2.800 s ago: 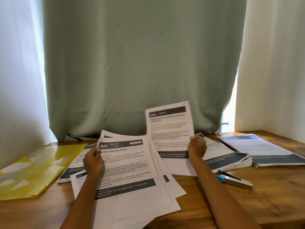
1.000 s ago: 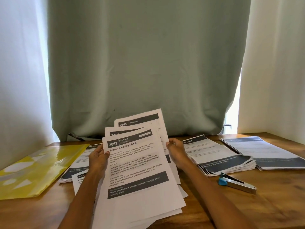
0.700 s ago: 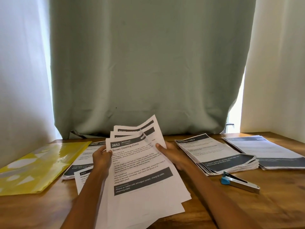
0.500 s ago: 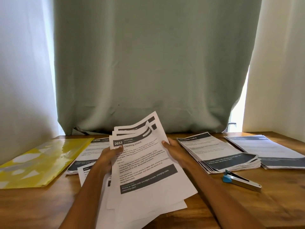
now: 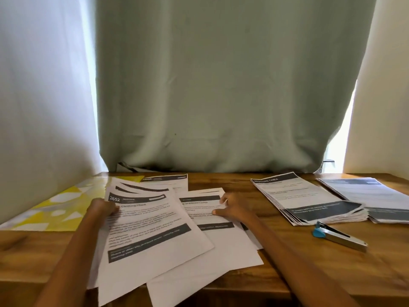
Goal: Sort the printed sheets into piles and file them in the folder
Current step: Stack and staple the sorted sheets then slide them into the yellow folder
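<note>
My left hand (image 5: 102, 208) grips the left edge of a fanned bunch of printed sheets (image 5: 150, 227), topped by the page numbered 2652. To its right lies another loose sheet (image 5: 205, 218) on the table, and my right hand (image 5: 232, 209) rests on it with thumb and fingers at its right edge. Another sheet (image 5: 168, 180) lies flat behind them. Two sorted piles sit at the right: a thick pile (image 5: 309, 200) and a flatter pile (image 5: 363, 193) beyond it. The yellow folder (image 5: 64, 207) lies at the left, partly under the fanned sheets.
A blue and silver stapler (image 5: 338, 237) lies in front of the thick pile on the wooden table (image 5: 309, 262). A green curtain (image 5: 221, 85) hangs right behind the table's far edge, with white curtains at both sides.
The bunch of sheets has come down from in front of me to the table and swung left. My right hand let go of the bunch and now rests on a separate sheet to its right.
</note>
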